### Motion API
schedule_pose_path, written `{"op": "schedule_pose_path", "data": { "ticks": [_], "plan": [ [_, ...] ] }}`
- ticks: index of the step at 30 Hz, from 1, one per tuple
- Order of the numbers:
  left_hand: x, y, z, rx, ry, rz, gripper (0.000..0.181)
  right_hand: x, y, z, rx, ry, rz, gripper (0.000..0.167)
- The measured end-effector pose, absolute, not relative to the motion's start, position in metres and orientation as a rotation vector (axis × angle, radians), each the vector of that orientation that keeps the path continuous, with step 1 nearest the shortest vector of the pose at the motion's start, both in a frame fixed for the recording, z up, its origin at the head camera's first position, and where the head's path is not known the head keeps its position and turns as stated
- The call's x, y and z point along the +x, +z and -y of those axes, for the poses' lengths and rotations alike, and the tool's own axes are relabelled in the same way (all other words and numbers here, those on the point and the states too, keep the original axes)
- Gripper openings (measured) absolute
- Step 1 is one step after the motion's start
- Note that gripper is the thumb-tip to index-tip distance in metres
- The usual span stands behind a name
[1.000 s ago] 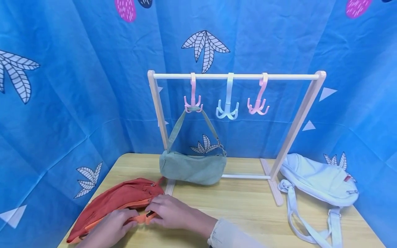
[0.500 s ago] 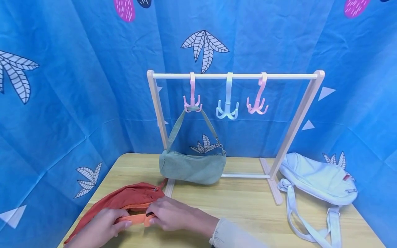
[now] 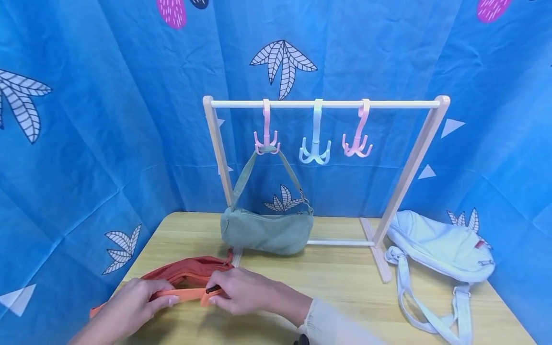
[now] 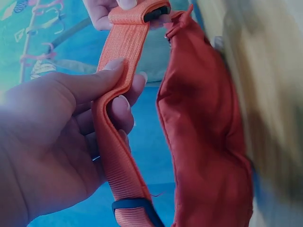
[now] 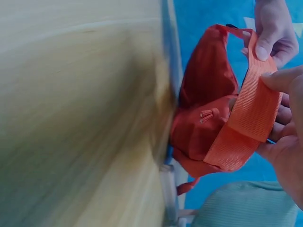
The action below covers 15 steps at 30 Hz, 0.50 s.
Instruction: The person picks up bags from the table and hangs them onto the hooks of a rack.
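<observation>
A red bag (image 3: 189, 268) with an orange strap (image 3: 187, 294) lies at the table's front left. My left hand (image 3: 137, 303) pinches the strap between thumb and fingers; the left wrist view shows the thumb on the webbing (image 4: 124, 47) and a dark slider (image 4: 132, 204) below. My right hand (image 3: 241, 291) pinches the strap's folded part beside a black buckle piece (image 3: 213, 289). In the right wrist view the strap (image 5: 253, 104) spans between both hands, in front of the red bag (image 5: 206, 90).
Behind stands a rack (image 3: 405, 177) with two pink hooks and a blue hook (image 3: 315, 143). A green bag (image 3: 267, 233) hangs from the left pink hook (image 3: 267, 129). A white bag (image 3: 444, 247) with loose straps lies at the right.
Both hands have risen slightly with the strap, and my left hand has moved left along it. The strap between them is stretched longer, and the red bag has shifted and partly folded.
</observation>
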State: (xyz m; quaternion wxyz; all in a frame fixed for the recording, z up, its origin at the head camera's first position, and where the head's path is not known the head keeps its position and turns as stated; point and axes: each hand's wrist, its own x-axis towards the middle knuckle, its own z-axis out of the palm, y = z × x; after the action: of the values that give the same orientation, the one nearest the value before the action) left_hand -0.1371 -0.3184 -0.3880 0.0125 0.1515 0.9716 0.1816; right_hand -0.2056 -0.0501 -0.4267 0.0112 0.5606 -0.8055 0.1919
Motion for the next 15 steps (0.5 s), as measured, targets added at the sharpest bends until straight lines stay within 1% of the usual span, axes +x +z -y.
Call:
{"op": "schedule_pose_path", "data": {
  "ticks": [5, 8, 13, 15],
  "plan": [
    [-0.135, -0.378, 0.312, 0.516, 0.584, -3.096, 0.006, -0.204, -0.416, 0.044, 1.706, 0.685, 2.586, 0.019],
    [-0.136, -0.373, 0.309, 0.484, 0.561, -3.121, 0.007, -0.203, -0.411, 0.038, 1.704, 0.674, 2.61, 0.02],
    [-0.138, -0.367, 0.305, 0.376, 0.508, -3.135, 0.004, -0.204, -0.407, 0.031, 1.716, 0.632, 2.576, 0.036],
    [-0.139, -0.365, 0.304, 0.372, 0.508, -3.13, 0.002, -0.205, -0.406, 0.029, 1.738, 0.631, 2.546, 0.039]
  ]
}}
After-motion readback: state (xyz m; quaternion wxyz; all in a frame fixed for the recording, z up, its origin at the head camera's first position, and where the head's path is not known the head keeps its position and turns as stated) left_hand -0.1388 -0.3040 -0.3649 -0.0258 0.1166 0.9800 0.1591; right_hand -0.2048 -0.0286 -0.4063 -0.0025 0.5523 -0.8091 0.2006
